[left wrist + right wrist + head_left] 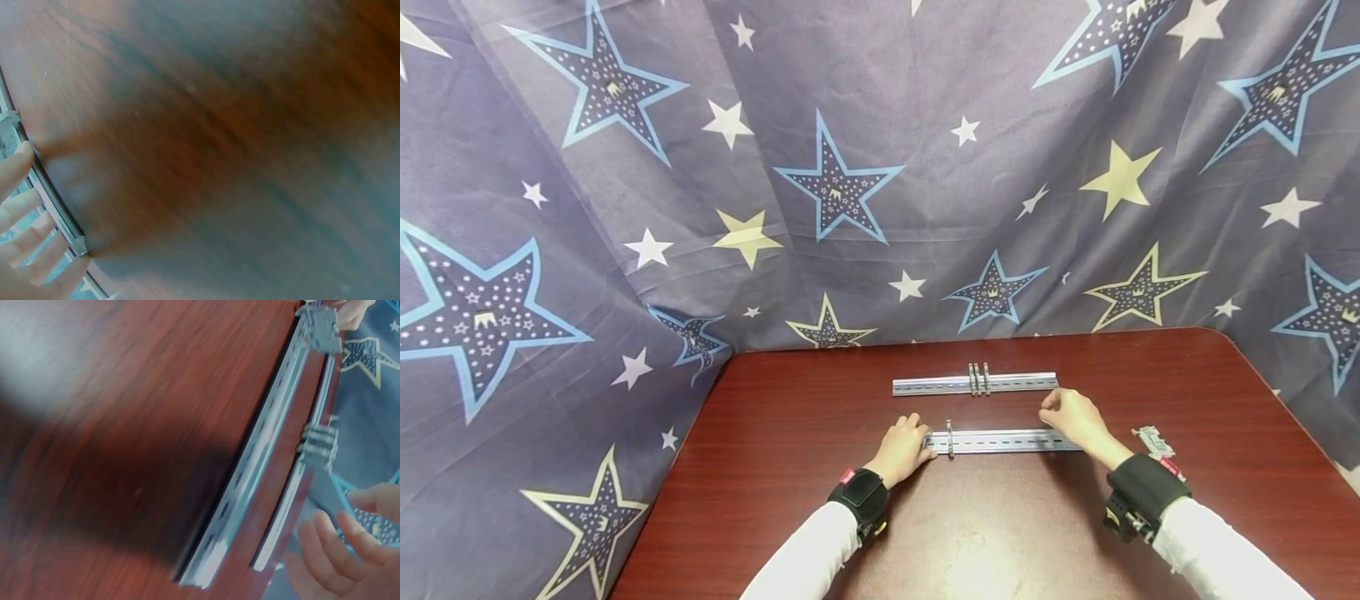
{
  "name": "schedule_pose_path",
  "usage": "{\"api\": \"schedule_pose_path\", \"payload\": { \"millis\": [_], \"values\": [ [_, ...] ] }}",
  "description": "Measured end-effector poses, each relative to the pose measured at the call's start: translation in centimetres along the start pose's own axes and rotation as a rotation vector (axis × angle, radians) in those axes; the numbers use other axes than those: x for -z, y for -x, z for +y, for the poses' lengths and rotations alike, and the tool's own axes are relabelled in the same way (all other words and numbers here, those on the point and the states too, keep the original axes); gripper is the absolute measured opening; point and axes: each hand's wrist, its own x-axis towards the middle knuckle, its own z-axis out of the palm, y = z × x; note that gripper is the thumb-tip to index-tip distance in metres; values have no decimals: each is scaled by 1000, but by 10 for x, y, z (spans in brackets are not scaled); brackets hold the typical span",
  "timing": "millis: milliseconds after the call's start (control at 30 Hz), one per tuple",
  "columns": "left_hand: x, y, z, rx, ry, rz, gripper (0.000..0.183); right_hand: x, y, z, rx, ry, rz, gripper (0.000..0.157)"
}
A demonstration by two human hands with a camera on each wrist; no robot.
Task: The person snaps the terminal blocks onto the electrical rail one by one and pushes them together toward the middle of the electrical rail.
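Observation:
My left hand (901,450) grips the left end of the near slotted DIN rail (1007,442); in the left wrist view its fingers (37,231) lie across the rail. Just right of that hand, a grey terminal block (950,439) stands on the same rail, seen also in the right wrist view at the rail's far end. Over the right end of this rail hovers my right hand (1075,417), its fingers loosely bent and nothing between them. To its right, a pale green-grey terminal block (1152,441) lies loose on the table.
Behind, a second DIN rail (1022,382) lies roughly parallel, with three terminal blocks (979,380) side by side near its middle. The red-brown wooden table (790,433) ends at a star-printed curtain (865,283) along its back edge.

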Motion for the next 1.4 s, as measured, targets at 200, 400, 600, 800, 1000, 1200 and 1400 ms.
{"api": "schedule_pose_path", "payload": {
  "millis": [200, 400, 600, 800, 1000, 1200, 1400],
  "values": [
    [-2, 0, -2, 9, -7, -4, 33, 10, 5, 16, -29, 12, 15, 16],
    [-3, 0, -2, 3, -19, -11, 34, 19, 9, 32, -51, 23, 28, 18],
    [-5, 0, -2, 12, -14, -14, 32, 28, 14, 45, -38, 29, 48, 18],
    [-5, 0, -2, 9, -1, -11, 32, 38, 20, 59, -37, 44, 47, 18],
    [-5, 0, -1, 14, -11, -20, 32, 45, 23, 72, -38, 65, 47, 18],
    [-4, 0, -1, 7, -3, -10, 31, 49, 26, 79, -57, 78, 38, 20],
    [-4, 0, -1, 4, -11, -6, 30, 55, 28, 85, -86, 105, 39, 23]
  ]
}}
